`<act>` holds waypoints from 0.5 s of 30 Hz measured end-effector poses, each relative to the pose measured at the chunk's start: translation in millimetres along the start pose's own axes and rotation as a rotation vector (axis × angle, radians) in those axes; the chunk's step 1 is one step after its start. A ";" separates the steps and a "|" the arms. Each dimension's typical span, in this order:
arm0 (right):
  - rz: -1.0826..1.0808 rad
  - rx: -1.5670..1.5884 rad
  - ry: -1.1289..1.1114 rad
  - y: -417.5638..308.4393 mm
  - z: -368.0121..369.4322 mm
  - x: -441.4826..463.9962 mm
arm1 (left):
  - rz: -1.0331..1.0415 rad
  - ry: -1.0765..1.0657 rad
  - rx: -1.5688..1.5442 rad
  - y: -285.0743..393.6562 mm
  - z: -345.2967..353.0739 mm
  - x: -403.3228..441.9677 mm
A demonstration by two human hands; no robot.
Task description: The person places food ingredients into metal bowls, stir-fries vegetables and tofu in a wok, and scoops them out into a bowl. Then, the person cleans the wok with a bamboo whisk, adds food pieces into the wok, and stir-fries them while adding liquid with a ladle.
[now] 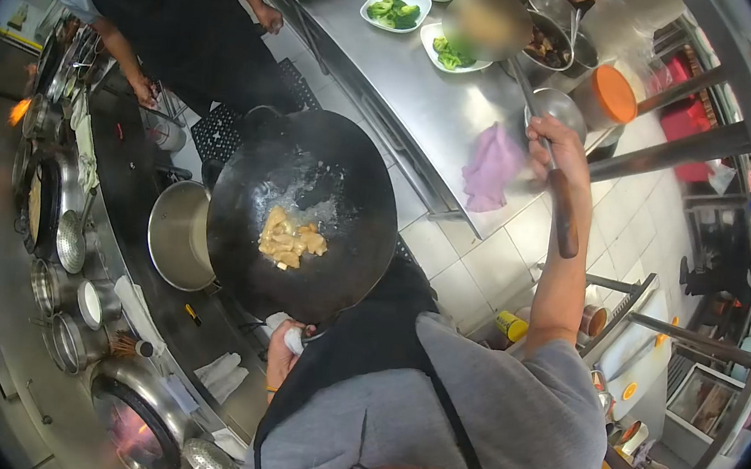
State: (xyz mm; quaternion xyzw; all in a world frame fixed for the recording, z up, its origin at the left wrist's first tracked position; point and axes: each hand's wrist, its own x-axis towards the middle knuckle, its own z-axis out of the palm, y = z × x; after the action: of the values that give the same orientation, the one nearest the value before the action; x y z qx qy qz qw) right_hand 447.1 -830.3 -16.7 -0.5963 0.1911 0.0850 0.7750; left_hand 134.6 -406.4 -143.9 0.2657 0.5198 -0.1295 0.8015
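My left hand (279,360) is closed round the near handle of a large black wok (357,191), with a white cloth (293,340) in the grip. Pale, sauce-coated meat pieces (287,241) lie in the wok. My right hand (556,147) grips a long ladle (565,224) by its wooden handle. The blurred ladle head is over the steel counter, close to white bowls of broccoli (393,12). Whether it holds food, I cannot make out. A purple cloth (492,167) lies on the counter left of my right hand.
Beside the wok is a steel pot (179,235). Flame shows in a burner (130,434) at lower left. A co-worker in a black apron (200,25) stands across from me. An orange-lidded tub (609,94) and a rack post (682,149) are at the right.
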 end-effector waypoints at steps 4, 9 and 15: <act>0.018 -0.035 -0.043 6.7 -8.1 8.8 | 0.001 0.034 -0.034 0.5 -6.4 2.9; 0.030 -0.013 -0.085 8.3 -9.7 10.6 | 0.052 0.004 -0.013 1.9 -8.0 6.3; 0.025 0.027 -0.068 13.0 -9.5 16.1 | 0.026 0.007 -0.092 4.0 -1.9 1.7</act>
State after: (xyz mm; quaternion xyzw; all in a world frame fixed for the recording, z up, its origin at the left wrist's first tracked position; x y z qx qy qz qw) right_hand 455.3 -837.4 -36.7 -0.5802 0.1733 0.1123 0.7879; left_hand 135.9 -401.9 -144.9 0.2357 0.5245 -0.0943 0.8127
